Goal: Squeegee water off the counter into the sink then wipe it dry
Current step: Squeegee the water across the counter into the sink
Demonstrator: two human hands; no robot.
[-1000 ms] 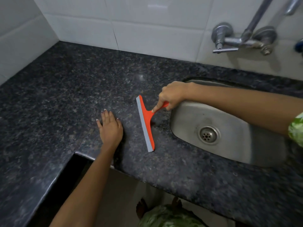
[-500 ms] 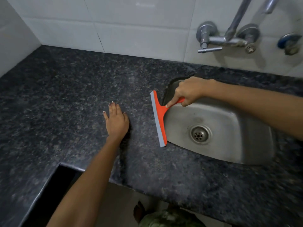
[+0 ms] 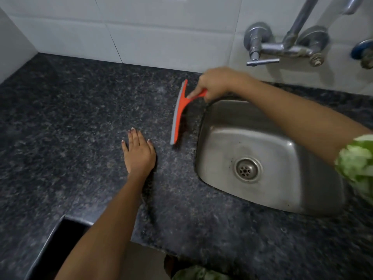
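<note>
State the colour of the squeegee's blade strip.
Grey, on the orange squeegee; head view.

No legible text, labels, brands, numbers or signs observed on any surface in the head view.

Bare counter left; tap overhangs sink.

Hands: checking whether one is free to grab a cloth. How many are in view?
2. The left hand rests flat on the counter; the right hand grips the squeegee beside the sink.
</note>
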